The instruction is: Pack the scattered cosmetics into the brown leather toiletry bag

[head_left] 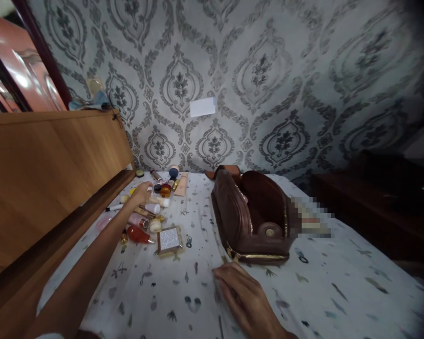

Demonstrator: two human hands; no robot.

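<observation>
My left hand (141, 192) reaches into a group of cosmetics at the left, its fingers closed around a small pale item that is too hidden to name. Near it lie a red bottle (137, 234), a pink tube (181, 184), a dark-lidded jar (174, 171) and a square glittery compact (170, 239). My right hand (245, 294) rests on the patterned white sheet (198, 301), fingers curled together, just in front of an open brown leather bag (233, 221). The bag's zipper is undone and its dark interior shows.
A wooden board (56, 150) with cloth (92, 101) on top borders the left side. Patterned wallpaper (261, 70) with a white plate (202, 107) stands behind. A pixelated item (313, 219) lies right of the bag. Dark furniture (360, 212) is at the right.
</observation>
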